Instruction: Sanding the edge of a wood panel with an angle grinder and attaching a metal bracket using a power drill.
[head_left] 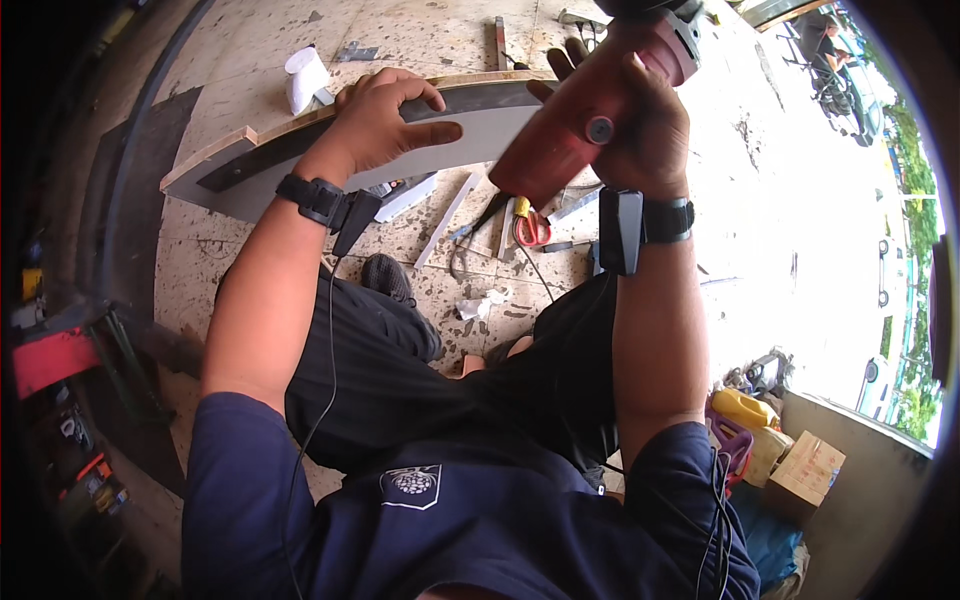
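Left hand [385, 120]: fingers [420, 95] spread and curled over the top edge of the curved board [300, 150], thumb underneath, pinning it. Right hand [645, 130]: fingers wrapped tight round the body of the red power grinder [590, 110], its nose hidden at the upper rim of the view, so I cannot tell whether the disc touches the board

Board is held up in front of the person, above the floor [400, 30], its left end free, its right end running behind the grinder. Looks stiff: layered wood with a dark face and a pale underside. Probably moderately heavy for one hand; long arc, so it would likely lever about the grip. Best hold judged mid-span on the edge, clear of the grinder. Cut ends look square and sharp

Grinder looks dense and rigid; two black cables trail near the arms

Floor below is cluttered: red-handled scissors [532, 228], white strips [445, 220], crumpled paper [482, 303], white roll [305, 78]. Open room mostly to the right, on bright bare floor; left side is crowded by dark sheets and tools
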